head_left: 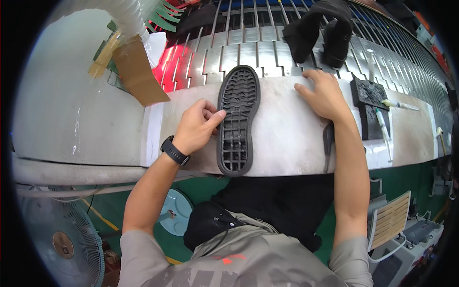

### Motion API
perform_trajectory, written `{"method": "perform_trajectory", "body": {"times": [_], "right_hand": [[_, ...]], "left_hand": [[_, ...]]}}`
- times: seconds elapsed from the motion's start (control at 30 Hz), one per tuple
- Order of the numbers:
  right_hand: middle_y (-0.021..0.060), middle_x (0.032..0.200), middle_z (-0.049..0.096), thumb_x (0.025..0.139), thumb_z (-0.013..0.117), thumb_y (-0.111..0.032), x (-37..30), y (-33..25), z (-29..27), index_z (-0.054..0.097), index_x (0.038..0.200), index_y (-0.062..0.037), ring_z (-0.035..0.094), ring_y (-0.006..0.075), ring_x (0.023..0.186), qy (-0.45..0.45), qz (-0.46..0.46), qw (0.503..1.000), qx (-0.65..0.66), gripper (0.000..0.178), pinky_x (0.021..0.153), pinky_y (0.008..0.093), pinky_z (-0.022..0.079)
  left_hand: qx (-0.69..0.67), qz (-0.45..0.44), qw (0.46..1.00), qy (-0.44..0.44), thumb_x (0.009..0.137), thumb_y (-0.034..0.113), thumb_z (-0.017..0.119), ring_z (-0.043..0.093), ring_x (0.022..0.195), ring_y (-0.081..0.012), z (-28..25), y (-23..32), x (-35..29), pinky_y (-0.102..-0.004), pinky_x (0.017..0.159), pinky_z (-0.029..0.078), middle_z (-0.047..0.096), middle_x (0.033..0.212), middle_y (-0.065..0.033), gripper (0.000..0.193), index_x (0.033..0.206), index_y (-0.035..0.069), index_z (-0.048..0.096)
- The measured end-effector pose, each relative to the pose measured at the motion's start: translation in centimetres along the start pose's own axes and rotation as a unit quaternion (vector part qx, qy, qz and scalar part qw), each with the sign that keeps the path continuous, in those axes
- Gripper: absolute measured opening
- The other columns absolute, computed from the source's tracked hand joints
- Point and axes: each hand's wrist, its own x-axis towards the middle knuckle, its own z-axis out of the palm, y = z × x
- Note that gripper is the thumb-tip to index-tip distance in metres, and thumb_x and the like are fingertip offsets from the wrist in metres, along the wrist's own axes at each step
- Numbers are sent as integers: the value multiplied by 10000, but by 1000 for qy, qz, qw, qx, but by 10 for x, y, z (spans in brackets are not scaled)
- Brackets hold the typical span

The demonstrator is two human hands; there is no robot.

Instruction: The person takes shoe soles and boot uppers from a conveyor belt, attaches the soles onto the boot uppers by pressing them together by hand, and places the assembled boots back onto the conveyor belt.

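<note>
A black shoe sole (235,115) is on the pale work surface, its ribbed and gridded side up and its long axis pointing away from me. My left hand (198,123) is closed on the sole's left edge, thumb over the rim. To the right, my right hand (324,93) is open and holds nothing, its thumb and fingers apart near the conveyor's edge. Just beyond its fingertips, a pair of black boots (334,40) sits on the metal conveyor (239,50). A dark slim tool (328,143) lies beside my right forearm, partly hidden by it.
Right of my forearm is a black block (370,93), with syringe-like applicators (401,104) on and beside it. A brown cardboard flap (137,71) stands at the left, below a white hose (124,19). Lower left are a fan (64,244) and a round blue stool (179,210).
</note>
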Motion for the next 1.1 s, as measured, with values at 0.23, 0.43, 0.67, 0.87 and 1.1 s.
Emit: {"method": "perform_trajectory", "body": {"times": [0.23, 0.43, 0.67, 0.87, 1.1], "right_hand": [[229, 1311, 696, 968, 764, -320, 0, -12, -8, 695, 1319, 33, 611, 411, 1313, -13, 7, 1000, 15, 503, 1271, 541, 339], [215, 1346, 648, 895, 830, -235, 7, -17, -9, 648, 1362, 23, 588, 425, 1328, -38, 4, 999, 30, 564, 1286, 626, 306], [193, 1334, 597, 862, 869, -314, 11, -23, -31, 655, 1383, -7, 555, 405, 1335, -67, 21, 996, 53, 641, 1260, 673, 299], [162, 1294, 628, 910, 846, -382, 13, -18, -12, 677, 1356, -35, 570, 379, 1317, -60, 73, 995, 12, 590, 1247, 673, 320], [178, 1277, 647, 944, 813, -401, 10, -15, -4, 693, 1341, -28, 569, 366, 1317, -25, 48, 999, 2, 558, 1271, 652, 297]], "left_hand": [[172, 194, 959, 118, 995, 382, 686, 730, 1100, -457, -20, 26, 227, -501, 992, 568, 773, 1123, -287, 448, 1128, -39, 762], [355, 62, 915, 184, 956, 369, 684, 708, 1240, -465, -72, 31, 427, -503, 1078, 544, 738, 1242, -347, 532, 1249, -73, 734], [616, 40, 779, 107, 1089, 543, 415, 602, 1402, -449, -325, -28, 575, -557, 1180, 478, 632, 1482, -291, 670, 1401, 21, 698], [519, -183, 809, 205, 910, 483, 865, 625, 1398, -461, -193, -55, 573, -536, 1144, 543, 610, 1532, -275, 813, 1493, -11, 589], [656, -29, 691, 304, 1067, 141, 615, 668, 1235, -386, -170, -25, 535, -453, 1015, 620, 635, 1333, -208, 304, 1321, -24, 637]]}}
